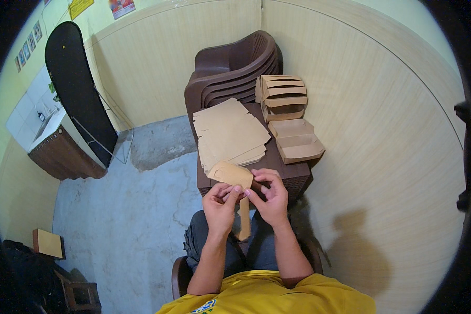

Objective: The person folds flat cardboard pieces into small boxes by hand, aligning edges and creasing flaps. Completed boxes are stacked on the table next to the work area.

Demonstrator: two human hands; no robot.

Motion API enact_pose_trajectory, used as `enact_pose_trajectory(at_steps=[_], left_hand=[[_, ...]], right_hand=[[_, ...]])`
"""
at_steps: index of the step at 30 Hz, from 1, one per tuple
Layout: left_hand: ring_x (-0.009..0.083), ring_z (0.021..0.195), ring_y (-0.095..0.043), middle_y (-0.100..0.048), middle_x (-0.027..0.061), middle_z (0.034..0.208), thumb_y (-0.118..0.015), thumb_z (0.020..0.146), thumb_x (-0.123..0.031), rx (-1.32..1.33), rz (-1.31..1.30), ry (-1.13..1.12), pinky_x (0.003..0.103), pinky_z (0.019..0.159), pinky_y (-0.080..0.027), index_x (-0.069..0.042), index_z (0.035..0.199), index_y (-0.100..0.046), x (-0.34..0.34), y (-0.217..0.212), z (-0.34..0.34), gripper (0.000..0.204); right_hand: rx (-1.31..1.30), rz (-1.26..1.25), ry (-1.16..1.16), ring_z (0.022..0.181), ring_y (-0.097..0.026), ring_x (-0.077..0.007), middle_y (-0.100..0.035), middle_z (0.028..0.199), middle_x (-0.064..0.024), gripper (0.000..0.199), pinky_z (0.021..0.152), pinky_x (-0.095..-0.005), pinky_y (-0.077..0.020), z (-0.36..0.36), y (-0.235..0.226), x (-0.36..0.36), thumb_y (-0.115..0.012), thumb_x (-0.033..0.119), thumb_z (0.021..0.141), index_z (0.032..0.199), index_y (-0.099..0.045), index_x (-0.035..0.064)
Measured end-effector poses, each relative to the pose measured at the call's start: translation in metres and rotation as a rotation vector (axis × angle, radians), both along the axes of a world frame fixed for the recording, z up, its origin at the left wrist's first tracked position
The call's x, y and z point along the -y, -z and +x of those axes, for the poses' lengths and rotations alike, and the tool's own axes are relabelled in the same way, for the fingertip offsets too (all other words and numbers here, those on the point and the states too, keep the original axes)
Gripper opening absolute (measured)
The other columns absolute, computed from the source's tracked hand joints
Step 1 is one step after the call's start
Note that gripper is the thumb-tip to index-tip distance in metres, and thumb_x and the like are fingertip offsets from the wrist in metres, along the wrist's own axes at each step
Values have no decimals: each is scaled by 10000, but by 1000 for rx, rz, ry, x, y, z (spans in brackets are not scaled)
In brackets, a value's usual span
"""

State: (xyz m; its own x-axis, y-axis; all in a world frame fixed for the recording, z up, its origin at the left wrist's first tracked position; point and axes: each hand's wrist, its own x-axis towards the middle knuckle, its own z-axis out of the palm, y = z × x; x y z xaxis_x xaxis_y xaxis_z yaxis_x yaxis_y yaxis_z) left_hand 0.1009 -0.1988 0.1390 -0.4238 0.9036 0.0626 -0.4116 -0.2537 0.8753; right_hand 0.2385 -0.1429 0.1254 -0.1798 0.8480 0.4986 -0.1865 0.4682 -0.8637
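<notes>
As I sat looking down over my lap, both of my hands held one flat brown cardboard cutout (234,178) just above my knees. My left hand (220,206) had its fingers (234,191) closed on the lower edge of the piece, and my right hand (269,196) pinched its right side between thumb and fingertips. A narrow strip of the same card hung down between my wrists.

Directly ahead stood a dark brown bench (293,175). On its left half lay a loose stack of flat blanks (229,133), tan and unfolded, fanned slightly. On its right half sat a folded open box (297,140), two-compartment and tan. Behind that rose a pile of folded boxes (281,97), nested on edge. Stacked brown plastic chairs (235,65) stood against the pale panelled wall beyond.

High on the wall at the far left hung a yellow sign (80,6) and a red-and-blue poster (122,6), both rectangular. Near the floor at lower left leaned a tan rectangular packet (49,243).
</notes>
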Motion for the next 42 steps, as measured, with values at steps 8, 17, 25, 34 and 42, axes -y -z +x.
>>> enact_pose_trajectory(at_steps=[8,17,25,34,42], left_hand=[[144,833,-744,-787,127,939,-780,987,-1,-91,-48,-62,288,801,-627,71,989,-705,4,-4,10,105],[152,845,-764,-793,132,936,-788,974,13,-55,-5,-135,262,776,-607,63,980,-691,3,-12,20,109],[187,843,-764,-771,128,943,-787,963,12,140,-9,-170,323,795,-653,52,992,-687,5,-17,24,112],[157,879,-756,-784,125,1002,-804,920,77,157,-53,-26,280,789,-633,32,1128,-649,0,-23,18,263],[241,847,-769,-766,67,911,-795,847,35,-1068,303,-251,487,989,-609,-58,1023,-738,12,-36,9,207]], right_hand=[[139,-101,198,871,-690,-128,-668,993,-71,153,750,-278,-621,1,-18,12,-838,33,913,980,-715,-28],[17,-374,-66,790,-625,-61,-647,893,12,161,681,-244,-535,2,-26,11,-720,160,1065,989,-661,31],[6,-272,-82,864,-568,-80,-617,952,-8,148,770,-261,-495,-3,-19,7,-703,121,1063,988,-623,22],[-53,-292,-26,934,-602,-104,-636,982,-21,112,832,-281,-519,-6,-13,5,-728,83,1036,1010,-641,17],[-290,-153,-77,1242,-599,-217,-634,1298,-101,524,1117,-382,-464,12,-28,-5,-703,361,1047,1397,-534,9]])
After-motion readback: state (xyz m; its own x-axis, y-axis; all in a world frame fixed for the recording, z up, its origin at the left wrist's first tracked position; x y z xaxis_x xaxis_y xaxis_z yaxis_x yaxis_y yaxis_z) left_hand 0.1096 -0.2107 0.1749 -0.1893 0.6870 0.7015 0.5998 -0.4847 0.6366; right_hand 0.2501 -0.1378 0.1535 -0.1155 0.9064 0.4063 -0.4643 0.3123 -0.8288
